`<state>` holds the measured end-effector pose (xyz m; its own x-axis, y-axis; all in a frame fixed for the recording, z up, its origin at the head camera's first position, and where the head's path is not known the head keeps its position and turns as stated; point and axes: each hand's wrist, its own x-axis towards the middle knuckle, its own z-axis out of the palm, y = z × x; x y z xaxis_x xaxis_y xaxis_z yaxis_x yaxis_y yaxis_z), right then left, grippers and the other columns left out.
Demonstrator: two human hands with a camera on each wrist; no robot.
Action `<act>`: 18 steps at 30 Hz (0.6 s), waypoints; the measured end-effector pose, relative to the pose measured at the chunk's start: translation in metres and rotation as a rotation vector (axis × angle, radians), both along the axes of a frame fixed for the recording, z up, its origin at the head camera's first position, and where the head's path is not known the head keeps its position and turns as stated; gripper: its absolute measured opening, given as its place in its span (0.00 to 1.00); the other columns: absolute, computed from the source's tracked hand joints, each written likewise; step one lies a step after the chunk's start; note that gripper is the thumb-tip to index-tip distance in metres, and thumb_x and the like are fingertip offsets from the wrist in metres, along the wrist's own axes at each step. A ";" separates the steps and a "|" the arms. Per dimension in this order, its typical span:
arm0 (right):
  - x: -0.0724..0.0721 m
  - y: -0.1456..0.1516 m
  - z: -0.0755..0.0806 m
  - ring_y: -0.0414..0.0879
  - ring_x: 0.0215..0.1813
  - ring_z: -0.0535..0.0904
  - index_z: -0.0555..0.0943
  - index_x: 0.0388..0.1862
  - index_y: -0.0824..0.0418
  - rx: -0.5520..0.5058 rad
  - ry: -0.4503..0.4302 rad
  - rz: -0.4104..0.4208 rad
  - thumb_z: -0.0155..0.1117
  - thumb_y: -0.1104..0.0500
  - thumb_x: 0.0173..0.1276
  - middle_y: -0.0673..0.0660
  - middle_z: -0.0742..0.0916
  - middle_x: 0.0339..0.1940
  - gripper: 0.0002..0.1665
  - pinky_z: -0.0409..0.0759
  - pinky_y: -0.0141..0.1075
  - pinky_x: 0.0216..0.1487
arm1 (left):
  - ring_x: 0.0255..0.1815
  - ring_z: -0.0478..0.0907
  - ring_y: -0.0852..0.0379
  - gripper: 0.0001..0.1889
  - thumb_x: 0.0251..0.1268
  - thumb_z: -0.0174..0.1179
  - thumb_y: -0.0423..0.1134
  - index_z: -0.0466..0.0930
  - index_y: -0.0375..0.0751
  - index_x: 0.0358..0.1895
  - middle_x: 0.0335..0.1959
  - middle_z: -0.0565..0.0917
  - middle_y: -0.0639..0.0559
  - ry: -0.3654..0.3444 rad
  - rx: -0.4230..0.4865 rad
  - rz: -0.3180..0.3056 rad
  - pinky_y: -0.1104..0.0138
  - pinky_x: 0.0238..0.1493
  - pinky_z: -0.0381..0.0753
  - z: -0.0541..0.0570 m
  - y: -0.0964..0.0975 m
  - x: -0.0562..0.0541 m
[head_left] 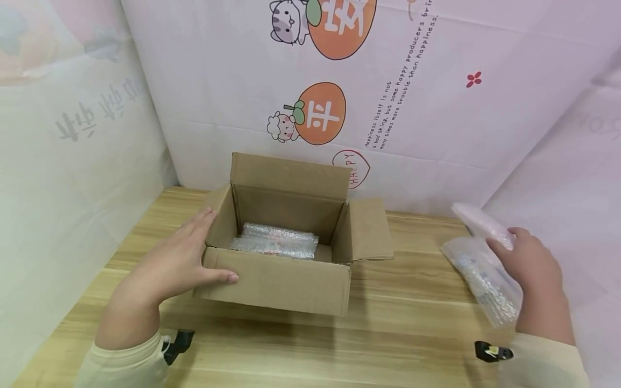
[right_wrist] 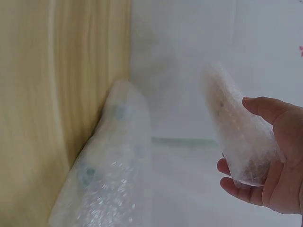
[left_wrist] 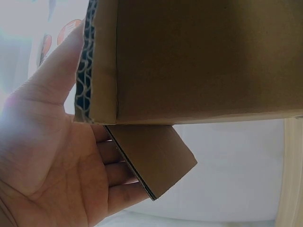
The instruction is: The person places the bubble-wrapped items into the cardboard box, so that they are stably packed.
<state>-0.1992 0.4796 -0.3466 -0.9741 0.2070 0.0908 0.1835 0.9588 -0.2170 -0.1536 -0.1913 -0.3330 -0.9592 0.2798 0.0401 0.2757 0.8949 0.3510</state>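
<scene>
An open cardboard box (head_left: 274, 283) stands on the table with its flaps folded out. Bubble-wrapped packages (head_left: 276, 242) lie inside it. My left hand (head_left: 177, 256) rests at the box's left front corner, thumb lying over the front flap and straight fingers along the left flap; from the left wrist view, the fingers pass behind a side flap (left_wrist: 154, 158). On the right, my right hand (head_left: 531, 261) grips a bubble-wrapped package (right_wrist: 239, 132) between thumb and fingers, raised off the table. Under it in the head view is a clear bubble-wrap bag (head_left: 485, 280) with blue marks, lying on the table.
A printed cloth (head_left: 233, 81) hangs behind the wooden table (head_left: 412, 323), and more cloth closes off both sides. Black clips (head_left: 178, 345) show by the left sleeve, and another black piece (head_left: 492, 352) by the right sleeve.
</scene>
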 end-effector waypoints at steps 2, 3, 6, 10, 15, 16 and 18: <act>0.000 -0.010 0.006 0.79 0.57 0.66 0.56 0.72 0.74 -0.007 0.020 0.010 0.44 0.31 0.72 0.83 0.69 0.62 0.52 0.69 0.69 0.45 | 0.78 0.46 0.33 0.72 0.38 0.60 0.82 0.36 0.41 0.80 0.81 0.42 0.41 0.000 0.001 -0.001 0.37 0.73 0.52 0.000 0.000 0.000; 0.000 -0.015 0.009 0.79 0.58 0.66 0.57 0.72 0.73 -0.010 0.033 0.018 0.44 0.31 0.73 0.83 0.69 0.63 0.51 0.69 0.69 0.46 | 0.79 0.46 0.33 0.72 0.38 0.60 0.82 0.36 0.41 0.80 0.81 0.42 0.42 0.000 0.001 -0.001 0.37 0.73 0.52 0.000 0.000 0.000; -0.002 -0.032 0.018 0.78 0.59 0.67 0.59 0.72 0.72 -0.017 0.078 0.047 0.45 0.32 0.73 0.81 0.70 0.63 0.49 0.68 0.69 0.48 | 0.79 0.45 0.33 0.72 0.38 0.60 0.82 0.36 0.41 0.80 0.81 0.41 0.42 -0.006 0.003 -0.002 0.37 0.74 0.52 0.000 -0.001 0.000; -0.003 -0.054 0.028 0.76 0.60 0.67 0.61 0.72 0.71 -0.035 0.127 0.087 0.47 0.34 0.73 0.79 0.72 0.63 0.47 0.67 0.69 0.50 | 0.79 0.45 0.33 0.72 0.39 0.60 0.82 0.35 0.41 0.80 0.81 0.40 0.42 -0.015 0.001 0.001 0.37 0.74 0.51 0.001 0.000 0.001; -0.002 -0.078 0.038 0.77 0.65 0.64 0.59 0.74 0.69 -0.059 0.152 0.126 0.47 0.34 0.73 0.78 0.69 0.67 0.47 0.64 0.70 0.55 | 0.79 0.45 0.33 0.72 0.39 0.59 0.82 0.37 0.40 0.80 0.81 0.42 0.41 -0.007 -0.003 0.000 0.38 0.74 0.52 0.001 0.000 0.001; -0.001 -0.082 0.040 0.77 0.66 0.63 0.58 0.75 0.69 -0.062 0.154 0.132 0.47 0.34 0.73 0.78 0.69 0.68 0.48 0.63 0.70 0.56 | 0.79 0.45 0.33 0.71 0.39 0.59 0.82 0.37 0.40 0.80 0.81 0.42 0.41 -0.005 -0.002 0.000 0.38 0.74 0.52 0.001 0.000 0.001; 0.001 -0.091 0.044 0.77 0.67 0.61 0.57 0.75 0.69 -0.064 0.163 0.147 0.46 0.33 0.74 0.78 0.68 0.69 0.48 0.62 0.71 0.58 | 0.78 0.46 0.33 0.71 0.39 0.59 0.82 0.37 0.39 0.80 0.81 0.42 0.41 0.001 -0.003 -0.003 0.38 0.74 0.52 0.001 0.001 0.001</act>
